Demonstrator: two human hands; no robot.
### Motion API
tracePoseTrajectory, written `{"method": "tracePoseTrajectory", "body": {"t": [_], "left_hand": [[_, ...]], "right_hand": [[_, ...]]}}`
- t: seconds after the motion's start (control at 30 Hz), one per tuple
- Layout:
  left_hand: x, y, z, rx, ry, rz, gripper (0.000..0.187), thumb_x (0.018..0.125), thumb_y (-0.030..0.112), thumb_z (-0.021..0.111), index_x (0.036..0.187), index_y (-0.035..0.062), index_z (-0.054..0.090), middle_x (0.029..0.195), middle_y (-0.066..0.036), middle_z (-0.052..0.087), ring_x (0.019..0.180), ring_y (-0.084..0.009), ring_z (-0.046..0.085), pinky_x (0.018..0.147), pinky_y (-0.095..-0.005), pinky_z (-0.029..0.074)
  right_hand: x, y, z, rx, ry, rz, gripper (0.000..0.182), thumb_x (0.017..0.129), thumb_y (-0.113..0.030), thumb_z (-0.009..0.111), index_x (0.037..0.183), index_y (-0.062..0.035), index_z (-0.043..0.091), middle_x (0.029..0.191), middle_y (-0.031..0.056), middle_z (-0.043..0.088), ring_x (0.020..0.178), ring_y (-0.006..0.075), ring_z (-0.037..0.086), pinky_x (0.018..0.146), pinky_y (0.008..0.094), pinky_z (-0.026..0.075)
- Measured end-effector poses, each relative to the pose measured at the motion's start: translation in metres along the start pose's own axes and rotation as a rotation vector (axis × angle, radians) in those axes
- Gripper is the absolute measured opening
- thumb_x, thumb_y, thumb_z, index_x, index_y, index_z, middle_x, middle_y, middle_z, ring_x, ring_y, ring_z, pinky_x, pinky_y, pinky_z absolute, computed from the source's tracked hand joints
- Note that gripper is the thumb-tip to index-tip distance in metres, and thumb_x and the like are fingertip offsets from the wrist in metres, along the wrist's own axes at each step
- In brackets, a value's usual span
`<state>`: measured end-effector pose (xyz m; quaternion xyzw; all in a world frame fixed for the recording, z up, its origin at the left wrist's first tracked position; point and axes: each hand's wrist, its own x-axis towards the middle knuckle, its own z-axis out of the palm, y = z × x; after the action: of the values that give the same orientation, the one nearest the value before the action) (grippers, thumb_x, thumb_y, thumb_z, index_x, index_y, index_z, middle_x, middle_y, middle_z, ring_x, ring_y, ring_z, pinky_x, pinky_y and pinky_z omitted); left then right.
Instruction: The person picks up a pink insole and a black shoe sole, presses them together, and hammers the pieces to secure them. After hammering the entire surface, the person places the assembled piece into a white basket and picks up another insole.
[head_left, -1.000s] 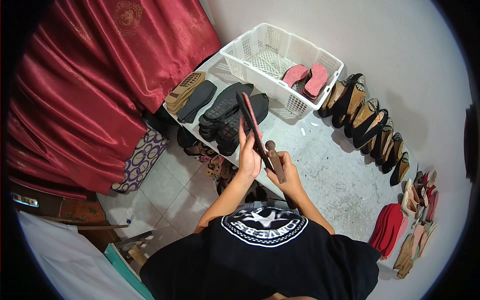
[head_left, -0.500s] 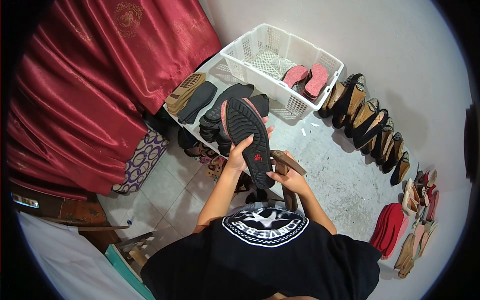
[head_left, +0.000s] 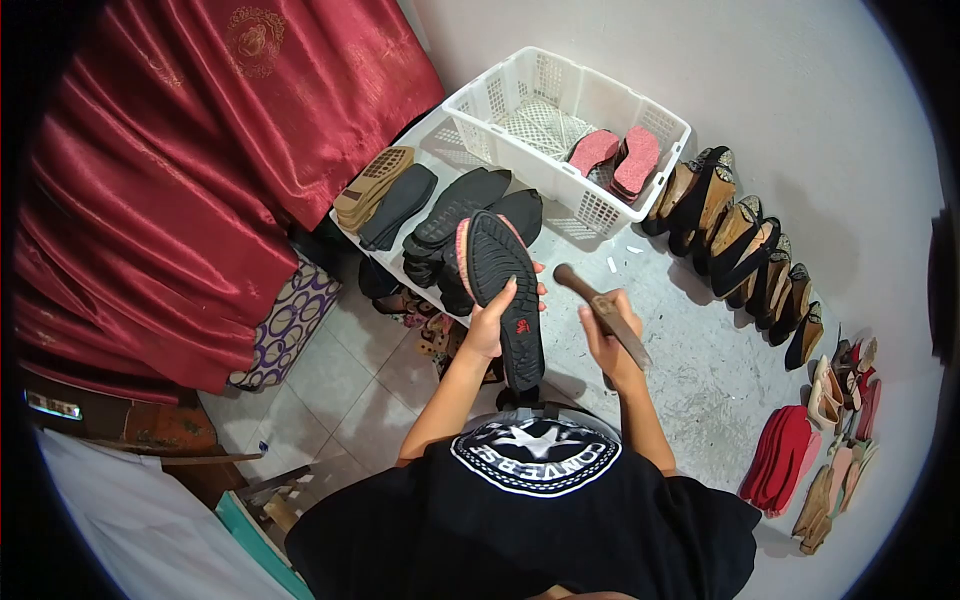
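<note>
Hammer [head_left: 590,293] is what I see in the right hand [head_left: 614,345], which is curled around it. The left hand [head_left: 487,325] grips a black shoe sole [head_left: 526,298], bumpy side facing me. The sole is near the edge of the table [head_left: 665,370], apart from the hammer.

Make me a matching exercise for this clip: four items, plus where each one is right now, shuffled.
Items
1. Black sole with a red mark
2. Hammer
3. Pink soles
4. Red stack

Places
A. Inside the white crate
B. In the right hand
C. Lower right of the picture
D. In the left hand

Pairs: 1-D, 2-B, 3-A, 4-C
</note>
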<state>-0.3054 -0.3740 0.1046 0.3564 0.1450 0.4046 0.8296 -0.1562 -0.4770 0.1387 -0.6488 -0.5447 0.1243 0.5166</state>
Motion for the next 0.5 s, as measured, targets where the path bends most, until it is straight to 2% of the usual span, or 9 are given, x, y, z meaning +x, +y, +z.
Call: {"method": "tracePoseTrajectory", "body": {"t": [0.03, 0.07, 0.17, 0.2, 0.3, 0.33, 0.5], "left_hand": [[-0.001, -0.002, 0.001, 0.038, 0.02, -0.02, 0.04, 0.09, 0.025, 0.046, 0.119, -0.0021, 0.039, 0.112, -0.011, 0.051, 0.088, -0.0181, 0.055, 0.07, -0.0304, 0.05], [-0.002, -0.007, 0.004, 0.119, 0.057, 0.008, 0.054, 0.089, 0.044, 0.042, 0.119, -0.0011, 0.04, 0.109, -0.01, 0.052, 0.085, -0.0163, 0.056, 0.069, -0.0289, 0.05], [-0.007, -0.022, -0.008, 0.071, -0.016, -0.056, 0.073, 0.082, 0.064, 0.034, 0.118, 0.0005, 0.042, 0.109, -0.01, 0.052, 0.083, -0.0154, 0.056, 0.071, -0.0282, 0.05], [-0.006, -0.023, 0.008, 0.173, 0.095, 0.002, 0.089, 0.073, 0.076, 0.021, 0.116, 0.0022, 0.046, 0.099, -0.008, 0.058, 0.078, -0.0146, 0.058, 0.072, -0.0267, 0.048], [-0.012, -0.026, 0.002, 0.06, -0.062, -0.084, 0.091, 0.073, 0.077, 0.016, 0.116, 0.0027, 0.046, 0.095, -0.008, 0.058, 0.081, -0.0145, 0.058, 0.072, -0.0263, 0.047], [-0.014, -0.027, 0.004, 0.072, -0.04, -0.081, 0.093, 0.072, 0.077, 0.012, 0.114, 0.0028, 0.047, 0.094, -0.008, 0.058, 0.083, -0.0154, 0.058, 0.074, -0.0275, 0.047], [-0.022, -0.022, 0.016, 0.175, 0.047, -0.035, 0.087, 0.076, 0.074, 0.013, 0.11, 0.0033, 0.049, 0.094, -0.008, 0.058, 0.086, -0.0169, 0.057, 0.077, -0.0306, 0.046]], "right_hand": [[0.0, -0.003, -0.003, -0.032, 0.04, -0.031, 0.022, 0.079, -0.013, 0.065, 0.079, -0.0027, 0.045, 0.052, 0.0058, 0.047, 0.044, 0.0123, 0.047, 0.042, 0.0253, 0.036], [0.0, -0.005, -0.004, -0.042, 0.083, -0.007, 0.025, 0.079, -0.018, 0.066, 0.079, -0.0026, 0.046, 0.052, 0.0058, 0.048, 0.045, 0.0136, 0.049, 0.043, 0.025, 0.038], [0.001, -0.013, -0.009, 0.035, 0.142, -0.127, 0.026, 0.083, -0.024, 0.061, 0.078, -0.0014, 0.048, 0.054, 0.0024, 0.044, 0.047, 0.0095, 0.043, 0.045, 0.0239, 0.035], [0.002, -0.018, -0.011, 0.01, 0.139, -0.176, 0.03, 0.084, -0.028, 0.059, 0.08, -0.0004, 0.049, 0.056, 0.0024, 0.047, 0.048, 0.0098, 0.044, 0.046, 0.0232, 0.036], [0.003, -0.026, -0.004, 0.125, 0.097, -0.165, 0.029, 0.084, -0.027, 0.06, 0.08, 0.0001, 0.05, 0.06, 0.0037, 0.049, 0.048, 0.0099, 0.045, 0.046, 0.0229, 0.037], [0.007, -0.035, -0.002, 0.119, 0.1, -0.208, 0.027, 0.083, -0.025, 0.06, 0.08, 0.0, 0.051, 0.059, 0.004, 0.05, 0.048, 0.0095, 0.046, 0.046, 0.0227, 0.037], [0.008, -0.041, 0.006, 0.065, 0.012, -0.236, 0.024, 0.082, -0.022, 0.061, 0.082, 0.0001, 0.052, 0.059, 0.0038, 0.052, 0.048, 0.0097, 0.049, 0.046, 0.0226, 0.039]]}}
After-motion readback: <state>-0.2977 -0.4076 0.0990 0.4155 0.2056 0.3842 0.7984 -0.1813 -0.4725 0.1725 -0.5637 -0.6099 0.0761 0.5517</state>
